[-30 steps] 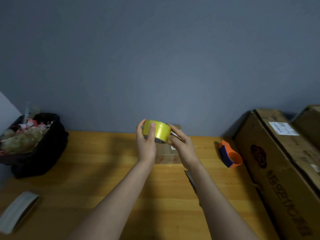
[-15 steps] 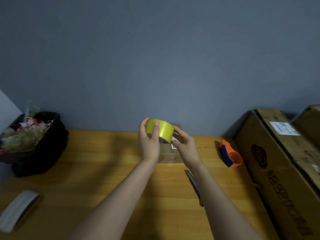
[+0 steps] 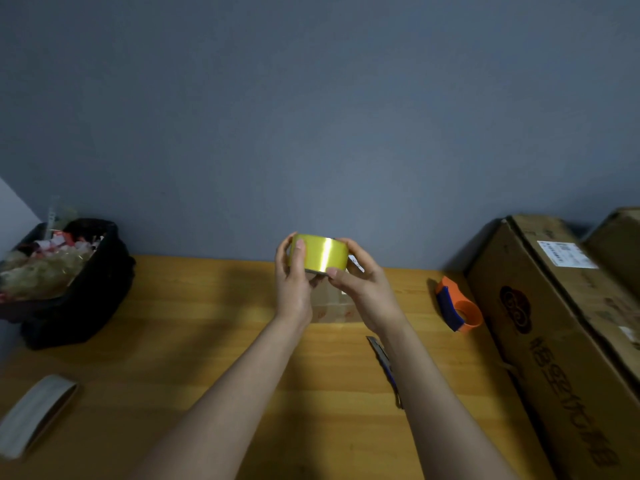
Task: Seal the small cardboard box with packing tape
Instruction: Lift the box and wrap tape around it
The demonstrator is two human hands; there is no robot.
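Tape (image 3: pixel 320 252), a yellow roll, sits between my two hands above the small box (image 3: pixel 331 304): my left hand (image 3: pixel 294 280) curls round its left end with the thumb on the roll's face, and my right hand (image 3: pixel 363 289) pinches its right end, thumb at the lower rim. Behind my hands the box rests on the table (image 3: pixel 207 323) near the back edge, mostly hidden. A knife (image 3: pixel 384 362) lies just right of my right forearm, an orange dispenser (image 3: pixel 457 308) stands toward the right edge beside a big carton (image 3: pixel 554 341), a black bin (image 3: pixel 76 278) fills the back left corner, and a grey roll (image 3: pixel 34 415) lies at the left edge.
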